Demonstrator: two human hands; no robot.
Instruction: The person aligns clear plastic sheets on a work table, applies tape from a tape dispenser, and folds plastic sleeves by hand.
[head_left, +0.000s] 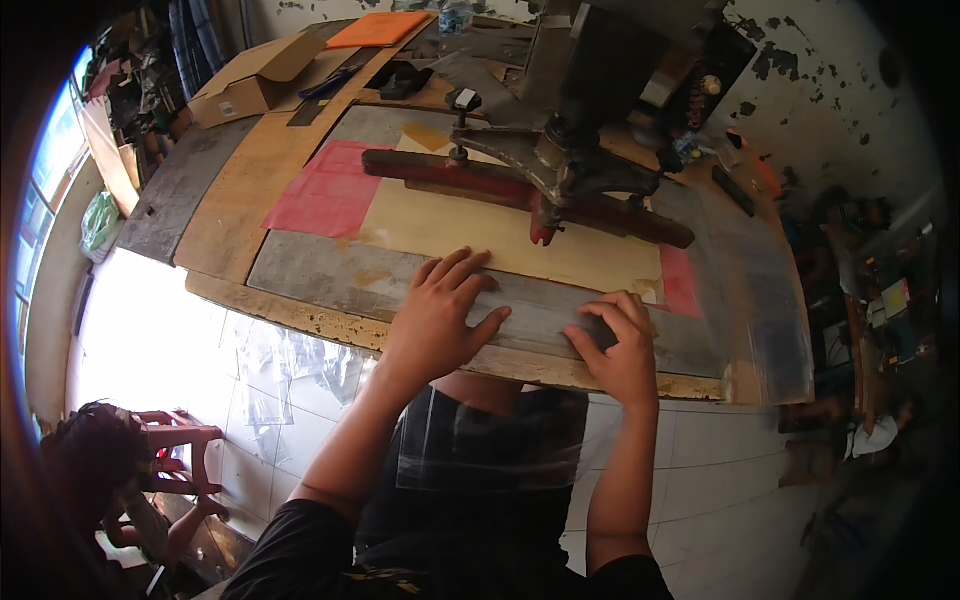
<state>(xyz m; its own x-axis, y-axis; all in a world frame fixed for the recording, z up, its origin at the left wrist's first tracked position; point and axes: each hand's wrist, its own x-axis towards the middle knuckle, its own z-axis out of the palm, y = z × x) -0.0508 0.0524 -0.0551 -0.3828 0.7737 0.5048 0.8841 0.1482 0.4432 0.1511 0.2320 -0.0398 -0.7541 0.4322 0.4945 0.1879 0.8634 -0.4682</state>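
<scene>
A clear plastic sheet (490, 455) lies over the front edge of the press bed and hangs down in front of my black shirt. My left hand (445, 305) rests flat near the front strip of the bed, fingers spread. To its right, my right hand (620, 335) touches the same area with curved fingers, the thumb apart from them. Just beyond both hands is a cream-coloured sheet (480, 229) with pink sheet (325, 190) at its ends. Above it runs the press's long red-and-dark bar (460, 182), apart from my fingers. The plastic's far edge is hard to make out.
The press head (615, 70) rises at the back. A cardboard box (255, 80), an orange folder (378, 30) and a bottle (455, 15) stand behind left. More clear plastic (780, 360) hangs off the right corner. Another person (100, 460) is low at left beside a red stool (185, 450).
</scene>
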